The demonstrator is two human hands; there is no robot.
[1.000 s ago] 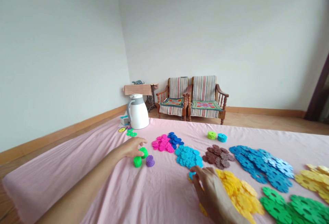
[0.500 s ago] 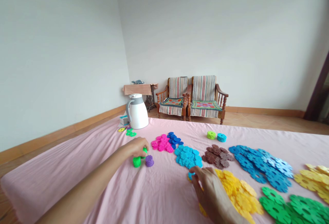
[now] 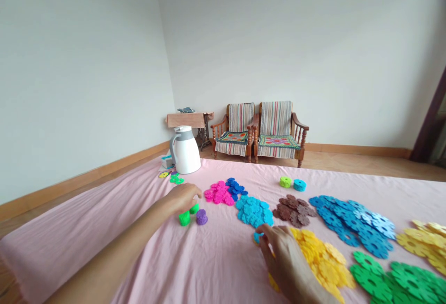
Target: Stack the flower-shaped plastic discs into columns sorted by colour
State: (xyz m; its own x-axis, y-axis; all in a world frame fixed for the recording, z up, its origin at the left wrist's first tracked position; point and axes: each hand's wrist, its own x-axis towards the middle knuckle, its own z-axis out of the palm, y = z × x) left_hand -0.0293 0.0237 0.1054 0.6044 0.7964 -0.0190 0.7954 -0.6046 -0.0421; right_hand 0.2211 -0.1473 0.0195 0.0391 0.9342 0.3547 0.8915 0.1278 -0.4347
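My left hand (image 3: 184,197) hovers just above two small green stacks of notched plastic discs, its fingers loosely bent and nothing visible in them. The nearer green stack (image 3: 184,218) and the farther green stack (image 3: 194,208) stand beside a purple stack (image 3: 201,217) on the pink cloth. My right hand (image 3: 284,253) is low over the cloth, thumb and fingers closed around a light blue disc (image 3: 257,237), mostly hidden by the fingertips. Beside that hand spreads a yellow disc pile (image 3: 322,260); a light blue pile (image 3: 254,211) lies just beyond the fingertips.
Pink discs (image 3: 219,193), dark blue discs (image 3: 236,188) and brown discs (image 3: 293,211) lie farther back. Larger blue discs (image 3: 351,222) and green discs (image 3: 400,278) spread at right. A white jug (image 3: 187,153) stands at the back left. Lime (image 3: 285,181) and teal stacks (image 3: 299,185) sit behind.
My left hand has risen slightly off the farther green stack, which now shows on the cloth beneath it. My right hand stays in place with the light blue disc.
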